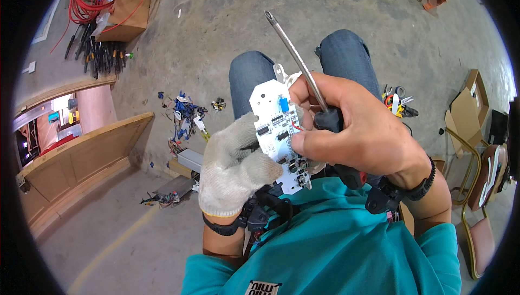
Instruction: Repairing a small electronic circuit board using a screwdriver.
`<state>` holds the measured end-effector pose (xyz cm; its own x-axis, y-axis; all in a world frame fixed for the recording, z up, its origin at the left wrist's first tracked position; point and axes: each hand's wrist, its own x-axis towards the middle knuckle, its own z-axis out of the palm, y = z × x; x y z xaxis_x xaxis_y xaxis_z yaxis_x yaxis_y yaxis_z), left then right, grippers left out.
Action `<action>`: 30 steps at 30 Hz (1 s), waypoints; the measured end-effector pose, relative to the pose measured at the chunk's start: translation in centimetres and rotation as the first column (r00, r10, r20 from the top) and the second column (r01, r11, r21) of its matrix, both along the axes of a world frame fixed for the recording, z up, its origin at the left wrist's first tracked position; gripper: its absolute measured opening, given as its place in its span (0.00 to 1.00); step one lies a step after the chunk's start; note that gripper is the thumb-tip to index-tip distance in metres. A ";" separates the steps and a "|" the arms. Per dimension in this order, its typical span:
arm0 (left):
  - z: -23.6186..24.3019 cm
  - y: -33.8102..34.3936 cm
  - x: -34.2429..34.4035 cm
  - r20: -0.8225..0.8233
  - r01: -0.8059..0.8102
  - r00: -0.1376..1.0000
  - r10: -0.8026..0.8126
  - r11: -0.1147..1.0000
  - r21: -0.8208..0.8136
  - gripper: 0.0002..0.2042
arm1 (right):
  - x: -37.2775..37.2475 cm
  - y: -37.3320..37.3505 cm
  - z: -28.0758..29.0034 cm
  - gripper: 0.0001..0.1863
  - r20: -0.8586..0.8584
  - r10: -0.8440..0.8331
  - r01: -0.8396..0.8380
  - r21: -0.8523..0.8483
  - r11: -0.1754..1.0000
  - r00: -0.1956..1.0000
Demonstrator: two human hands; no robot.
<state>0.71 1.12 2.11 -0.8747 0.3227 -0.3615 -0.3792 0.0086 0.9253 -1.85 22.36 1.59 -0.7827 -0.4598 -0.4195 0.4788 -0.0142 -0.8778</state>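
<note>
Between hands: white circuit board (277, 132), black chips, blue component, red wire.

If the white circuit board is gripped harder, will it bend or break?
The board looks thin and flat, so probably stiff but light. Small parts stand on its face, so pressing there could damage them. The gloved left hand holds its edge; the right hand holds a screwdriver.

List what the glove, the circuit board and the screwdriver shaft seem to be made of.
Glove on the left hand: knitted off-white fabric, likely cotton, with visible ribbing. Circuit board: rigid white-coated laminate carrying black chips and a blue component. Screwdriver in the right hand: shiny bare metal shaft, probably steel; the handle looks like black and red plastic.
</note>
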 end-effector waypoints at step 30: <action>0.4 0.1 0.1 0.125 -0.057 0.991 0.048 0.996 0.068 0.33 | 0.0 -0.1 0.0 0.12 -0.039 -0.011 0.010 -0.039 0.999 0.999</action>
